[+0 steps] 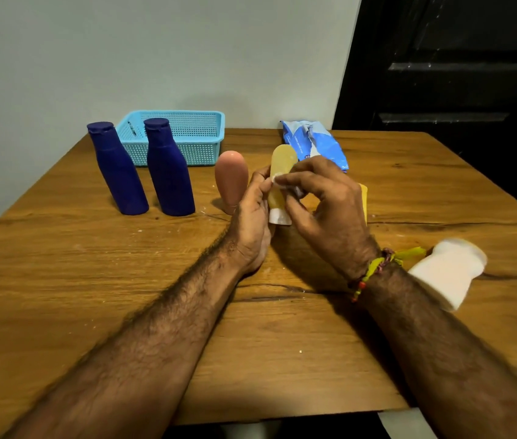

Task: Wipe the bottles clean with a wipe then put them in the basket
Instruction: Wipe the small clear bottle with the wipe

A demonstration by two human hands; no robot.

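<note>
The left hand (252, 213) curls round the yellow tube (279, 182), upright on its white cap between both hands, while the right hand (323, 201) pinches a wipe (277, 182) against its side; it looks light, squashy and slippery, best held low near the cap.

Two dark blue bottles (117, 167) (168, 166) at 10 o'clock. One pink bottle (231, 182), one yellow bottle (279, 172) near centre. One white bottle (447, 270) at 3 o'clock. One blue basket (194, 134) at 11 o'clock. One wipe pack (314, 142) at 1 o'clock. One wipe (277, 182). Two hands (252, 223) (330, 204).
</note>
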